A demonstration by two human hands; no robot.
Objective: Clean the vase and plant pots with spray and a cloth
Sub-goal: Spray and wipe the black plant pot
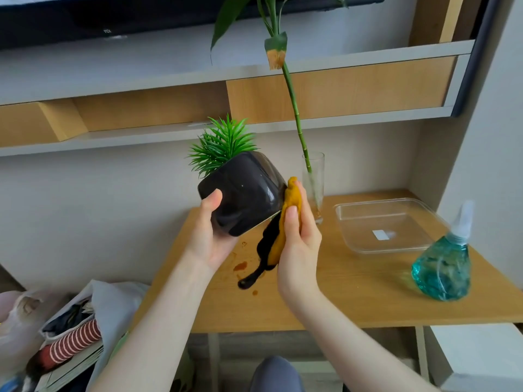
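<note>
Two hands meet at the centre of the frame over the wooden desk [353, 292]. The left hand [209, 236] cups the black plant pot [243, 196] from below, thumb curled up its near face, holding it tilted in the air with the spiky green plant [223, 145] pointing to the upper left. The right hand [297, 236] pinches a yellow cloth [285, 219] between thumb and fingers and presses it flat against the pot's right side; a dark tail of the cloth hangs down toward the desk.

The pot looks like glazed ceramic — glossy, rounded at the corners, roughly cube-shaped. I would judge it moderately heavy, slippery where spray has wetted it, and breakable if dropped, so a hold under the base with the thumb over an edge seems the safest. The cloth is soft and limp and folds to the curve.

Right of centre stands a tall, clear glass vase [315, 188] with a green bamboo stalk — thin-walled and top-heavy by the look of it, best steadied low. Further right lie a shallow clear plastic tray [348, 222] and a teal, bulb-shaped spray bottle [444, 264]. Brown stains [240, 265] mark the desk beneath the hands.
</note>
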